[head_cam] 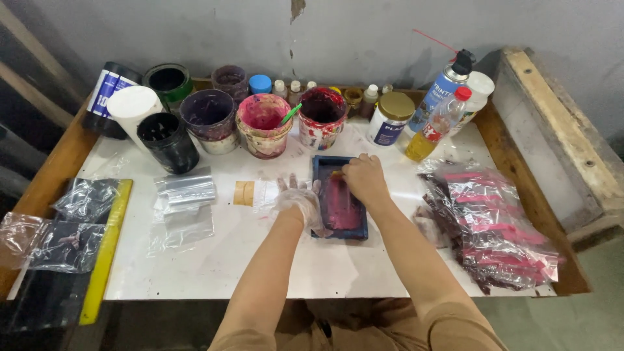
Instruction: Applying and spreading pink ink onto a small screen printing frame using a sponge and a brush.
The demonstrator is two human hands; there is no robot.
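Observation:
A small blue rectangular frame point(323, 170) lies on the white tabletop point(214, 260), filled with magenta ink. My left hand point(300, 201), in a thin clear plastic glove, rests flat at the frame's left edge and steadies it. My right hand point(365, 180), bare, is closed over the frame's upper part, fingers curled down onto the inked surface; what it grips is hidden beneath the fingers.
Open ink pots point(263, 123) and small bottles line the back edge. A spray can point(442, 88) and a yellow liquid bottle point(432, 130) stand at back right. Bagged pink items point(494, 227) pile up on the right. Clear bags point(183, 205) and a yellow-edged tool point(107, 250) lie left.

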